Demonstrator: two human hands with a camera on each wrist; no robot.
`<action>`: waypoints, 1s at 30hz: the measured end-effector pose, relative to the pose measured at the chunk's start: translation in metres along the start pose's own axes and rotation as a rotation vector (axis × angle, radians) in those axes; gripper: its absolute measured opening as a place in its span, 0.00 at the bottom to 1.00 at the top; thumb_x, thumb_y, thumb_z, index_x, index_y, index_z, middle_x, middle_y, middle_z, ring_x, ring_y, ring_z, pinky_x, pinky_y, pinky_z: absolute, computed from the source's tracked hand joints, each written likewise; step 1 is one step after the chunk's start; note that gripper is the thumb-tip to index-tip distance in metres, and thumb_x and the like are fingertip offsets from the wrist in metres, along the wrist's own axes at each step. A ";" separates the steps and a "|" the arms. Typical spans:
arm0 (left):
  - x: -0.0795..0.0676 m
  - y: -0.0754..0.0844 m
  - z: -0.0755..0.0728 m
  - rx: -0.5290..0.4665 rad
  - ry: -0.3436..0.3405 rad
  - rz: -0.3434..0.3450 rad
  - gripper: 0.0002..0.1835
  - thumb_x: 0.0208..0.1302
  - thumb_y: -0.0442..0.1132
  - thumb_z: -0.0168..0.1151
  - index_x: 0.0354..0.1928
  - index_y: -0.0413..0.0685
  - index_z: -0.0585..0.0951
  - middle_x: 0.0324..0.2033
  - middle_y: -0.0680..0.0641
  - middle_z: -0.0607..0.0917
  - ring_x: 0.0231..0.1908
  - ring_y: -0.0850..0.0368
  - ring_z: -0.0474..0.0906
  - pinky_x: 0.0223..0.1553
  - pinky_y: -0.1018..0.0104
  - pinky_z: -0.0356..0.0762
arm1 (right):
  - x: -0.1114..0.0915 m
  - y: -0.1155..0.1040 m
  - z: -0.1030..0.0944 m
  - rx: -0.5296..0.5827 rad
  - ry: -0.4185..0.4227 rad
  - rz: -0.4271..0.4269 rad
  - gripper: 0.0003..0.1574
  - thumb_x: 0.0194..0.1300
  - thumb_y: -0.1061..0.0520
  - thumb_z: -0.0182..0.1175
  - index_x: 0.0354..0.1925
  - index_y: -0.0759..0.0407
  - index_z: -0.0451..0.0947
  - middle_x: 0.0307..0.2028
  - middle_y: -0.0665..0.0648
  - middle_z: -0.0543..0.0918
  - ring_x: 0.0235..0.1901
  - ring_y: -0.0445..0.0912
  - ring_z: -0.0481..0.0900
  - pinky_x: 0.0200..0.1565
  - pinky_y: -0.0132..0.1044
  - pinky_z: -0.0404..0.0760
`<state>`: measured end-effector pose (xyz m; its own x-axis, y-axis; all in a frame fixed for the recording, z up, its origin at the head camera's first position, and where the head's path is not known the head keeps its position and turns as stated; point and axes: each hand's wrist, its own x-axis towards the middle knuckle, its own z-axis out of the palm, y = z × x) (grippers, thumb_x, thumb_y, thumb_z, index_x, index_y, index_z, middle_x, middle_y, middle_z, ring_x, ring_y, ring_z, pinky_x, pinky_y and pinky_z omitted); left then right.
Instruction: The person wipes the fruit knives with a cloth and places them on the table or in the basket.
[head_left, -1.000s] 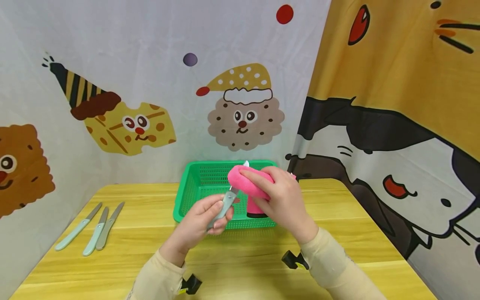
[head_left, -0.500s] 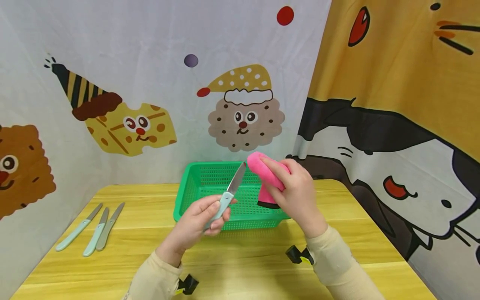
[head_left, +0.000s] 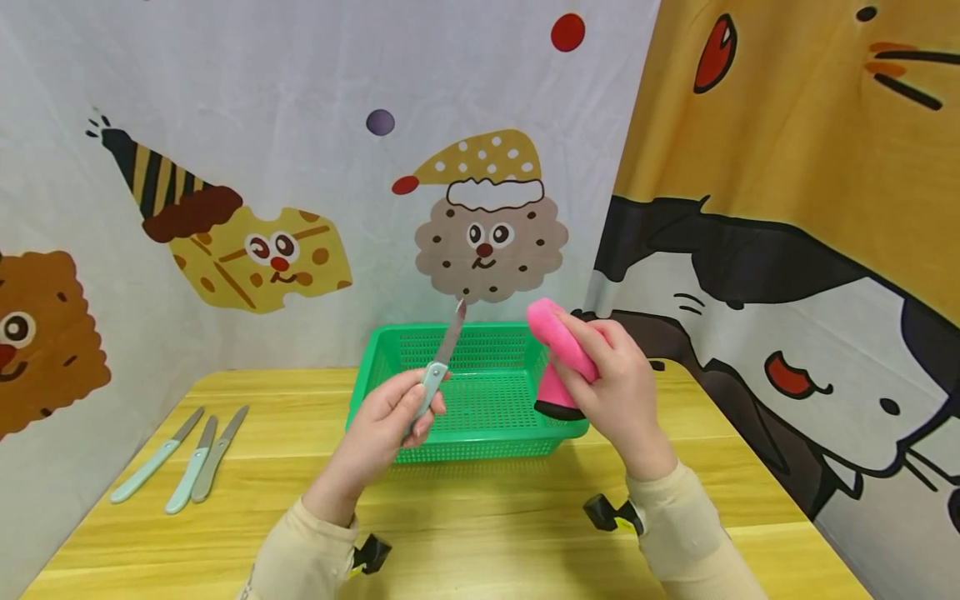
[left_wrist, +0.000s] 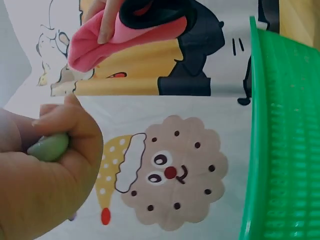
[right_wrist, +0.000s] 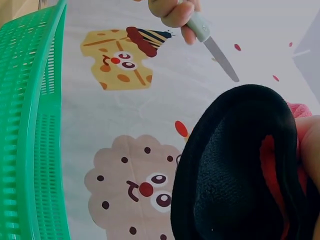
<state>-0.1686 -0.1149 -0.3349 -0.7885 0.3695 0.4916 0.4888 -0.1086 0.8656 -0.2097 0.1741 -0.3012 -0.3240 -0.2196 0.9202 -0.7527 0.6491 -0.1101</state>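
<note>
My left hand (head_left: 386, 417) grips a knife (head_left: 452, 335) by its pale mint handle, the blade bare and pointing up over the green basket. In the right wrist view the knife's blade (right_wrist: 222, 60) is seen from the other side. My right hand (head_left: 618, 383) holds a bunched pink cloth (head_left: 558, 337) with black edging, to the right of the knife and apart from it. The right wrist view shows a dark inner side of the cloth (right_wrist: 235, 175). In the left wrist view the end of the knife's handle (left_wrist: 50, 147) shows inside the curled fingers.
A green plastic basket (head_left: 480, 436) stands at the table's far side, beneath both hands. On the wooden table (head_left: 465, 533) at left lie a mint-handled knife (head_left: 157, 458), a second mint-handled knife (head_left: 191, 471) and a greyer-handled knife (head_left: 221, 454). Printed curtains (head_left: 300, 83) hang behind.
The pink cloth, wrapped round the blade a second ago, has slid off the tip and moved right with my right hand. My left hand has shifted left and up with the knife.
</note>
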 end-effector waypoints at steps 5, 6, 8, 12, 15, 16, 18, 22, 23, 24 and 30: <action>0.005 0.008 0.002 0.293 0.158 0.050 0.11 0.79 0.33 0.44 0.44 0.38 0.78 0.23 0.47 0.73 0.19 0.58 0.65 0.19 0.69 0.66 | -0.003 0.000 -0.002 0.019 0.007 0.009 0.28 0.56 0.55 0.69 0.57 0.51 0.82 0.37 0.61 0.79 0.34 0.50 0.76 0.30 0.45 0.74; 0.006 0.009 0.003 0.356 0.189 0.064 0.10 0.78 0.33 0.45 0.44 0.40 0.78 0.24 0.48 0.73 0.20 0.59 0.65 0.20 0.68 0.67 | -0.003 -0.001 -0.002 0.022 0.009 0.011 0.28 0.56 0.56 0.70 0.57 0.52 0.82 0.37 0.61 0.79 0.35 0.51 0.76 0.31 0.45 0.74; 0.008 0.011 0.004 0.475 0.247 0.097 0.09 0.77 0.31 0.48 0.48 0.41 0.79 0.28 0.49 0.76 0.23 0.58 0.67 0.23 0.67 0.69 | -0.004 -0.001 -0.003 0.029 0.012 0.019 0.29 0.55 0.58 0.71 0.57 0.53 0.82 0.37 0.61 0.80 0.35 0.51 0.76 0.31 0.45 0.75; 0.011 0.010 0.006 0.667 0.341 0.191 0.11 0.73 0.27 0.52 0.53 0.39 0.78 0.36 0.47 0.80 0.31 0.56 0.71 0.32 0.61 0.72 | -0.008 -0.004 -0.004 0.027 0.015 0.046 0.31 0.52 0.60 0.73 0.57 0.54 0.82 0.39 0.61 0.80 0.35 0.51 0.77 0.30 0.45 0.76; 0.013 0.009 0.007 0.772 0.386 0.288 0.13 0.70 0.25 0.55 0.55 0.34 0.77 0.41 0.42 0.81 0.39 0.50 0.73 0.38 0.56 0.75 | -0.010 -0.005 -0.004 0.024 0.017 0.062 0.32 0.52 0.60 0.73 0.57 0.54 0.82 0.39 0.60 0.80 0.35 0.51 0.77 0.30 0.45 0.75; 0.013 0.008 0.007 0.802 0.396 0.321 0.14 0.69 0.24 0.56 0.55 0.33 0.76 0.42 0.41 0.81 0.40 0.48 0.74 0.39 0.54 0.75 | -0.011 -0.005 -0.005 0.022 0.020 0.065 0.32 0.51 0.61 0.73 0.57 0.53 0.82 0.39 0.60 0.80 0.35 0.51 0.77 0.30 0.45 0.75; 0.015 0.006 0.007 0.849 0.412 0.382 0.16 0.66 0.22 0.58 0.55 0.31 0.75 0.43 0.38 0.80 0.41 0.46 0.74 0.40 0.53 0.76 | -0.013 -0.005 -0.006 0.020 0.022 0.072 0.32 0.51 0.60 0.73 0.57 0.53 0.82 0.39 0.60 0.80 0.35 0.51 0.77 0.29 0.45 0.75; 0.016 0.002 0.007 0.909 0.439 0.466 0.18 0.63 0.20 0.60 0.55 0.29 0.75 0.41 0.37 0.79 0.40 0.44 0.74 0.40 0.53 0.77 | -0.016 -0.005 -0.005 0.027 0.027 0.084 0.33 0.50 0.61 0.75 0.57 0.53 0.82 0.40 0.60 0.80 0.36 0.51 0.77 0.29 0.45 0.75; 0.017 0.001 0.008 0.921 0.445 0.480 0.18 0.62 0.20 0.61 0.55 0.29 0.75 0.41 0.37 0.79 0.40 0.44 0.74 0.40 0.53 0.77 | -0.017 -0.005 -0.005 0.030 0.031 0.085 0.34 0.49 0.62 0.75 0.57 0.53 0.82 0.40 0.60 0.80 0.36 0.51 0.77 0.29 0.46 0.75; 0.017 0.001 0.008 0.930 0.448 0.490 0.19 0.62 0.20 0.61 0.55 0.29 0.75 0.40 0.37 0.79 0.39 0.44 0.74 0.40 0.53 0.77 | -0.018 -0.005 -0.005 0.033 0.031 0.086 0.34 0.49 0.62 0.75 0.57 0.53 0.82 0.40 0.60 0.80 0.36 0.51 0.77 0.29 0.46 0.75; 0.018 0.001 0.009 0.968 0.470 0.529 0.20 0.59 0.19 0.63 0.55 0.28 0.75 0.39 0.36 0.78 0.38 0.43 0.75 0.39 0.53 0.78 | -0.021 -0.005 -0.003 0.042 0.026 0.087 0.33 0.49 0.63 0.75 0.56 0.54 0.82 0.39 0.60 0.80 0.35 0.50 0.77 0.29 0.44 0.75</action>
<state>-0.1786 -0.0998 -0.3260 -0.3660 0.0933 0.9259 0.7127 0.6679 0.2144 -0.1972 0.1777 -0.3186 -0.3743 -0.1446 0.9160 -0.7462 0.6334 -0.2049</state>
